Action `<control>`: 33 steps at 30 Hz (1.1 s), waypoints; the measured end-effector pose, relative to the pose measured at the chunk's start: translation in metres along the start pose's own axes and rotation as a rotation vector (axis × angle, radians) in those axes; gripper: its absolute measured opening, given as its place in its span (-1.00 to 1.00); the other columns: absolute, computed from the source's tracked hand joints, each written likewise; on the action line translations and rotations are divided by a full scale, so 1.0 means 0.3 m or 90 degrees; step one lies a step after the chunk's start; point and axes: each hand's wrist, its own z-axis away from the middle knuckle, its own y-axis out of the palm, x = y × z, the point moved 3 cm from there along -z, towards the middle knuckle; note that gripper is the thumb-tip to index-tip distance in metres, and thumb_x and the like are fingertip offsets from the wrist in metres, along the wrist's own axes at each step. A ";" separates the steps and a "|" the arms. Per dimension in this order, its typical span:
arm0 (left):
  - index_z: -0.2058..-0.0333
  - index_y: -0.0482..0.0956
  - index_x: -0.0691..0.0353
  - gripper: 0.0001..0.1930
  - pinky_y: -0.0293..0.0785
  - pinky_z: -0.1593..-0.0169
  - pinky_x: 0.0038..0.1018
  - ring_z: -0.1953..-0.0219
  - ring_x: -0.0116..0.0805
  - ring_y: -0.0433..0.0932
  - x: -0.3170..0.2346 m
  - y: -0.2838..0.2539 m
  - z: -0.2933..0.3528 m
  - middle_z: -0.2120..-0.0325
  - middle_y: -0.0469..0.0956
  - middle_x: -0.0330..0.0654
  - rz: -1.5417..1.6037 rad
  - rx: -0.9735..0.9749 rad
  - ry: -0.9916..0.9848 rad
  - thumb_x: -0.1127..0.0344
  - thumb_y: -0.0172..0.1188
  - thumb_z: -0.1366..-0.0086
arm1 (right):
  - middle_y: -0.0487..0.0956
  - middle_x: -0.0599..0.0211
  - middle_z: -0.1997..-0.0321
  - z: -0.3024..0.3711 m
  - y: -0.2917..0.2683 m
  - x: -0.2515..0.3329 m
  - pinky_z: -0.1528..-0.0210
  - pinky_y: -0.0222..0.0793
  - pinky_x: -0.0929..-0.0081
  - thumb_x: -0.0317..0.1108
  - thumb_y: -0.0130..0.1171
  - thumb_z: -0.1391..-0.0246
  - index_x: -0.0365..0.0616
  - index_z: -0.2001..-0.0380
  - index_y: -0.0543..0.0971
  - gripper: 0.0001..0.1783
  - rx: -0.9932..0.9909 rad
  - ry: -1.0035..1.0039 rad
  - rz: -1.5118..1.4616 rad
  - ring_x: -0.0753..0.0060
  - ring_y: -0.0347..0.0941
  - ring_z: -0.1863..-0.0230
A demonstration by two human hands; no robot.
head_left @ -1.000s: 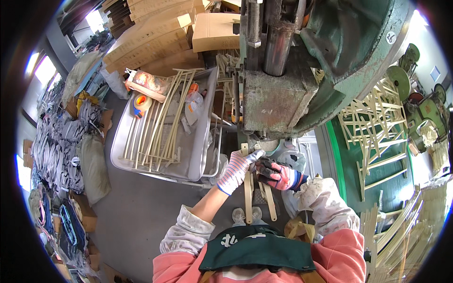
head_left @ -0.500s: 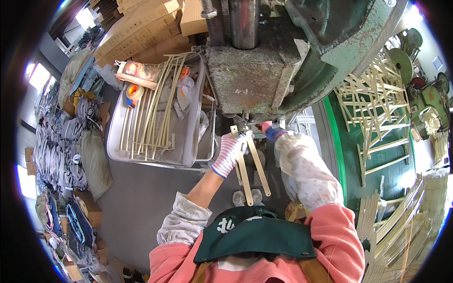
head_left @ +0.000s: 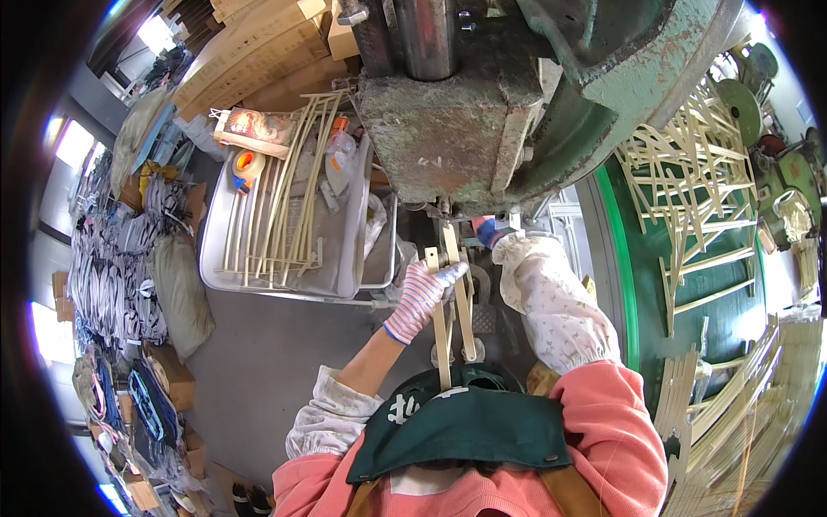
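My left hand [head_left: 419, 300], in a striped pink and blue glove, is closed round a pair of long flat cream strips [head_left: 441, 349] with holes at their ends. The strips slant apart, their near ends pointing toward my apron. One strip [head_left: 450, 246] has its far end close under the small tool [head_left: 444, 207] below the press head [head_left: 448, 142]. My right hand [head_left: 488, 231], gloved in blue and pink, is beside the tool at the press's lower edge. Its fingers are mostly hidden, so what they hold does not show.
A white tub [head_left: 345, 280] at the left holds thin cream rods, a tape roll [head_left: 248, 164] and plastic bags. Cream frames [head_left: 698, 189] lie heaped on a green surface [head_left: 642, 284] at the right. Bundled strips [head_left: 741, 414] fill the lower right; cardboard boxes [head_left: 258, 65] stand behind the tub.
My left hand and the left strip have come slightly nearer to me. The right strip's near end has swung left, closer to the other. The whole view has shifted a little.
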 end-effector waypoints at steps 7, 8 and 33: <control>0.43 0.51 0.22 -0.82 0.11 0.65 -0.65 0.73 -0.67 0.22 0.045 -0.019 0.114 0.76 0.33 -0.42 -0.056 -0.037 0.113 0.26 0.27 -0.09 | 0.52 0.22 0.34 0.082 -0.016 -0.002 0.34 0.35 0.18 -0.10 -0.03 -0.05 -0.09 0.24 0.45 -0.68 -0.054 -0.026 -0.049 0.18 0.47 0.34; 0.45 0.49 0.23 -0.81 0.13 0.63 -0.63 0.73 -0.64 0.24 0.069 -0.031 0.123 0.77 0.33 -0.40 -0.046 -0.040 0.080 0.23 0.21 -0.13 | 0.52 0.22 0.33 0.098 -0.044 0.018 0.34 0.35 0.17 -0.09 -0.03 -0.05 -0.09 0.23 0.45 -0.67 -0.071 -0.038 -0.075 0.18 0.47 0.33; 0.25 0.39 0.22 -0.84 0.30 0.47 -0.56 0.56 -0.56 0.36 -0.042 -0.076 -0.010 0.57 0.41 -0.35 -0.096 0.088 0.168 0.28 0.02 -0.27 | 0.57 0.17 0.36 0.251 -0.750 0.728 0.32 0.40 0.39 -0.23 0.20 0.13 0.01 -0.02 0.40 -0.45 -0.033 0.101 -0.092 0.22 0.52 0.36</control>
